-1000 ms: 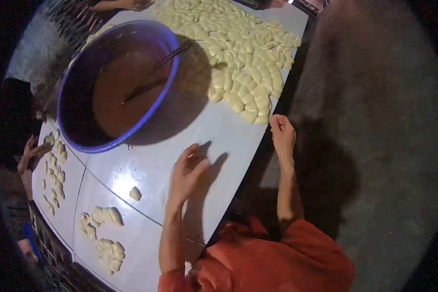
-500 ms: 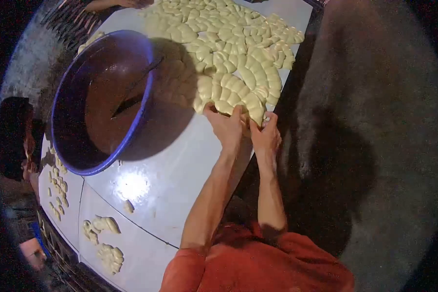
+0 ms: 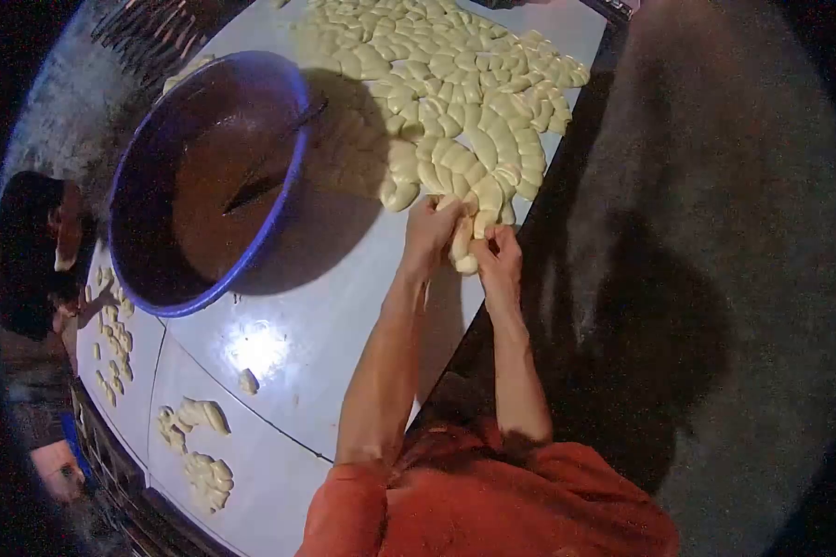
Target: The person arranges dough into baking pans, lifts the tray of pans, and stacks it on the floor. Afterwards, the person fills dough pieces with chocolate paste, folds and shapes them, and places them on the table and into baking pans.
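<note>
Pale yellow dough pieces (image 3: 446,84), soft and pressed against each other, cover the far part of the white tabletop (image 3: 344,306). At the near edge of this mass, my left hand (image 3: 429,232) is closed on a strip of dough (image 3: 464,252) whose lower end hangs between my hands. My right hand (image 3: 500,262) pinches the same dough from the right side, fingers bent. Its fingertips are partly hidden by the dough. Behind my hands the strip seems to run on into the larger mass; where it joins I cannot make out.
A large blue basin (image 3: 293,186) with brown liquid and a dark stick-like tool (image 3: 251,193) stands left on the table. Small dough lumps (image 3: 209,478) lie at the near left. Another person (image 3: 65,241) is at the left edge. Dark floor (image 3: 715,325) lies right of the table.
Both hands have drawn the near end of the dough toward me, lifting a strip from the mass. My left fingers have closed around it. The other person's hand at the far left corner is out of view.
</note>
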Available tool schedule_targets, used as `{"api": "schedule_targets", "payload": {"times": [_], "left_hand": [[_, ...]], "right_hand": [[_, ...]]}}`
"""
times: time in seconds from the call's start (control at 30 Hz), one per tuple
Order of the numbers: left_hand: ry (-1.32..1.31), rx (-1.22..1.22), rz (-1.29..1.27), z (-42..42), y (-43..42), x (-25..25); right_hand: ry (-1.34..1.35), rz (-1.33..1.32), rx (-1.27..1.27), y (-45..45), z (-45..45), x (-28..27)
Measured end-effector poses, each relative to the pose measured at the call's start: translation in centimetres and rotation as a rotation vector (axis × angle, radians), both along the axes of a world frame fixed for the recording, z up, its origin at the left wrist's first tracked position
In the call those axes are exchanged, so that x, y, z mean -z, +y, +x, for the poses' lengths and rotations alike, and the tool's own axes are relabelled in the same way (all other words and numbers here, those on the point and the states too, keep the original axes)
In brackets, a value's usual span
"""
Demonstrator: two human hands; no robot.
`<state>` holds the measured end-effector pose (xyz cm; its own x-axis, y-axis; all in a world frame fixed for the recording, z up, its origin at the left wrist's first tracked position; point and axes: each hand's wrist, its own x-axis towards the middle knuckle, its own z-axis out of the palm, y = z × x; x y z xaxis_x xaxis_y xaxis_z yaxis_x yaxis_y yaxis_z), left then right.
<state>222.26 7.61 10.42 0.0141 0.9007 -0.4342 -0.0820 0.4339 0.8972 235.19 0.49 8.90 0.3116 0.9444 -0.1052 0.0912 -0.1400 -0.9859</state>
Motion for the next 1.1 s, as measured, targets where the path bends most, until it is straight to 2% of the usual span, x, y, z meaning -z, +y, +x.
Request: {"api": "schedule_targets", "payload": {"times": [0.03, 0.07, 0.1, 0.17, 0.2, 0.27, 0.3, 0.37, 0.4, 0.43, 0.5, 0.53, 0.57, 0.63, 0.7, 0.77, 0.8, 0.83, 0.87, 0.9, 0.93, 0.97, 1.0, 1.03, 1.07, 1.1], "left_hand": [[-0.031, 0.02, -0.032, -0.5, -1.1, -0.4], [-0.267, -0.024, -0.044, -1.0, -3.0, -0.3], [-0.302, 0.002, -0.093, -2.2, -5.3, -3.2], [-0.337, 0.033, -0.047, -5.3, -9.1, -3.1], [-0.485, 0.024, -0.081, -6.9, -11.5, -2.9], [-0.494, -0.056, -0.07, -10.0, -16.5, -4.5], [-0.504, -0.122, -0.058, -11.6, -19.2, -5.1], [-0.51, -0.271, 0.009, -15.3, -25.0, -5.3], [-0.464, -0.421, 0.048, -16.6, -28.1, -5.6], [-0.432, -0.516, 0.047, -18.1, -31.3, -6.0], [-0.344, -0.713, 0.22, -21.0, -37.6, -7.1], [-0.31, -0.831, 0.293, -21.9, -40.8, -8.2], [-0.269, -0.916, 0.299, -22.8, -44.2, -9.3], [-0.073, -1.165, 0.408, -23.8, -50.5, -10.6], [0.077, -1.293, 0.513, -25.1, -55.3, -11.1], [0.125, -1.456, 0.423, -25.3, -59.1, -9.5], [0.222, -1.519, 0.154, -26.0, -61.9, -8.0], [0.254, -1.478, -0.044, -26.8, -64.9, -5.1], [0.181, -1.504, -0.088, -26.1, -66.9, -4.6], [0.107, -1.522, -0.129, -25.8, -68.4, -4.3], [0.095, -1.535, -0.128, -26.0, -69.0, -5.1], [0.266, -1.532, -0.212, -25.2, -69.8, -6.0], [0.433, -1.517, -0.304, -24.7, -70.4, -6.5], [0.766, -1.46, -0.372, -25.1, -71.8, -4.8], [0.843, -1.445, -0.366, -25.5, -71.6, -5.3], [0.923, -1.423, -0.362, -26.2, -71.0, -6.4]], "right_hand": [[0.16, -0.056, -0.074, -0.9, 0.0, 0.1], [0.182, -0.064, -0.075, -2.1, -0.4, 0.4], [0.185, -0.07, -0.083, -3.8, -0.8, -0.4], [0.298, -0.105, -0.341, -6.9, -1.8, -3.1], [0.317, -0.113, -0.461, -8.2, -2.4, -3.1], [0.367, -0.2, -0.648, -10.7, -4.4, -4.6], [0.252, -0.084, -0.759, -11.7, -5.6, -3.9], [0.212, -0.202, -0.986, -14.2, -8.5, -4.1], [0.252, -0.051, -1.053, -15.6, -10.7, -3.7], [0.29, -0.076, -1.142, -16.8, -12.8, -4.4], [0.196, -0.273, -1.284, -19.0, -17.6, -6.5], [0.321, -0.113, -1.315, -21.0, -20.1, -6.3], [0.348, -0.266, -1.388, -22.2, -22.5, -8.0], [0.264, -0.024, -1.573, -25.2, -26.6, -8.7], [0.136, -0.067, -1.782, -27.6, -31.0, -11.8], [0.143, -0.069, -1.877, -29.7, -33.6, -10.8], [0.079, -0.213, -1.819, -31.2, -35.2, -10.1], [0.015, -0.353, -1.745, -32.6, -36.3, -8.9], [-0.222, 0.043, -1.709, -33.1, -36.8, -5.4], [-0.231, 0.054, -1.725, -33.4, -37.0, -4.0], [-0.153, -0.044, -1.615, -33.6, -36.8, -3.1], [-0.085, -0.139, -1.504, -34.3, -36.1, -3.1], [-0.107, -0.145, -1.518, -34.6, -35.6, -3.4], [-0.26, -0.054, -1.553, -34.6, -35.4, -4.0], [-0.41, 0.04, -1.576, -35.0, -35.2, -5.0], [-0.416, 0.042, -1.578, -35.8, -35.0, -5.6]]}}
